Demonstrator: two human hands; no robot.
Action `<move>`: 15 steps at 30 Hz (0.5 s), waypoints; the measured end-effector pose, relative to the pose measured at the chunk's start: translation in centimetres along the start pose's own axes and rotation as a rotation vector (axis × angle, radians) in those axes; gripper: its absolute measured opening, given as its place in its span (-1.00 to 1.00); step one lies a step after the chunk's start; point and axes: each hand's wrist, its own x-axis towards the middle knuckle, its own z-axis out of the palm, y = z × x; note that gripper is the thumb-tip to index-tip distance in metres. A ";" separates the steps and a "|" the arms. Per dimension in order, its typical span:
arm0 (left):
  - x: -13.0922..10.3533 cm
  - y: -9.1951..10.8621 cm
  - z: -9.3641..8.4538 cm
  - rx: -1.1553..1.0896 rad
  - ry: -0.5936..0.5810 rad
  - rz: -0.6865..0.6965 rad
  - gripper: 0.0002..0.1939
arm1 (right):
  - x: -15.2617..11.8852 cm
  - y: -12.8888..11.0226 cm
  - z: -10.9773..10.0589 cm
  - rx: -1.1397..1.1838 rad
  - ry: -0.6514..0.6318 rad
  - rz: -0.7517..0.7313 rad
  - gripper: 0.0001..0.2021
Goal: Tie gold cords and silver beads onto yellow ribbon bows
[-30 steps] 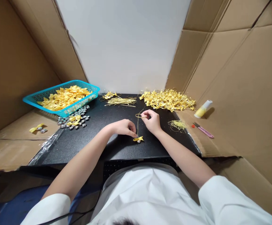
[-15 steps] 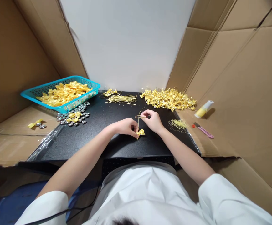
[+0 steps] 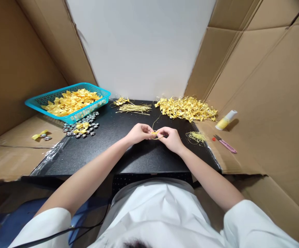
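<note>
Above the middle of the black table, my two hands meet fingertip to fingertip. Between them is a small yellow bow, mostly covered by the fingers. My left hand is closed in a pinch on the bow from its left side. My right hand pinches a thin gold cord close against the bow's right side. One end of the cord curves up and away from the fingers, and a bend of it shows just below them.
A turquoise basket of yellow bows stands at left, with silver beads before it. Gold cords lie at the back beside a heap of corded bows. Cord scraps, pink-handled snips and a thread spool lie right.
My left hand has lifted the bow up and away from me. My right hand has come down slightly with the cord, so the hands now touch around the bow.
</note>
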 end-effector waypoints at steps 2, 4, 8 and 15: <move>-0.1 0.1 0.1 -0.013 0.013 0.034 -0.65 | -0.1 -0.2 0.1 0.007 0.049 -0.047 -0.92; -0.1 0.1 0.1 -0.003 0.018 0.071 -0.62 | -0.2 -0.4 0.1 0.009 0.078 -0.059 -0.90; -0.2 0.1 0.4 0.091 0.038 0.156 -0.60 | -0.3 -0.5 0.2 0.004 0.103 -0.040 -0.90; -0.9 0.6 1.0 0.427 0.067 0.326 -0.59 | -0.5 -0.5 0.2 -0.030 0.137 -0.010 -0.87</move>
